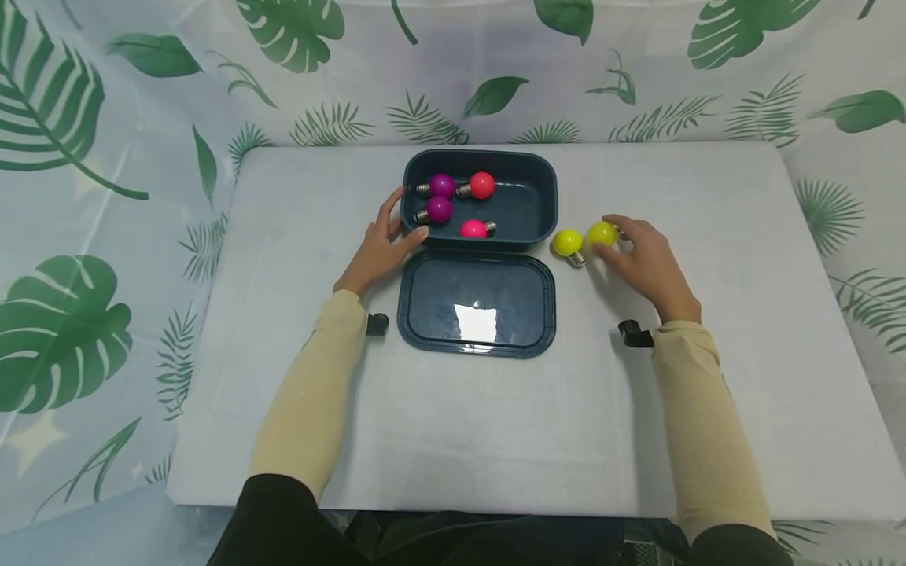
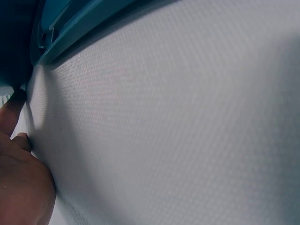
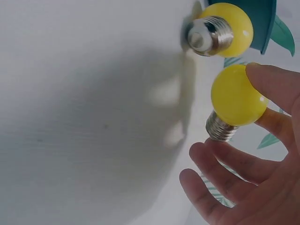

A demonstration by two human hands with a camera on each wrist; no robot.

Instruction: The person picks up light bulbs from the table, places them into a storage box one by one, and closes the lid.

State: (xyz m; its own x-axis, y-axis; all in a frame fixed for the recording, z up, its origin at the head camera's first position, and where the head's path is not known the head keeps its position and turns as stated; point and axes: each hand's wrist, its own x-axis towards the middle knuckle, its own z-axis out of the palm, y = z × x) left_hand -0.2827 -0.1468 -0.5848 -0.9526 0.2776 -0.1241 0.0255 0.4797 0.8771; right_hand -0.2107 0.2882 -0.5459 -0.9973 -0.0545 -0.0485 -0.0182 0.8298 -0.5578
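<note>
Between its thumb and fingertips, my right hand (image 1: 647, 263) pinches a yellow light bulb (image 1: 601, 234). In the right wrist view, this bulb (image 3: 238, 96) is raised with its metal screw base pointing down, the other fingers spread below. A second yellow bulb (image 1: 567, 242) lies on the table just left of it, beside the box. My left hand (image 1: 378, 251) touches the dark blue box (image 1: 527, 245) at its front left corner, thumb on the front rim and fingers along the left end. Inside the box are two purple bulbs (image 1: 442, 185) and two pinkish-red bulbs (image 1: 482, 185).
The box's matching lid (image 1: 476, 303) lies flat on the white-covered table (image 1: 495, 432), directly in front of the box. A leaf-patterned curtain (image 1: 637, 71) hangs behind the table and along its sides.
</note>
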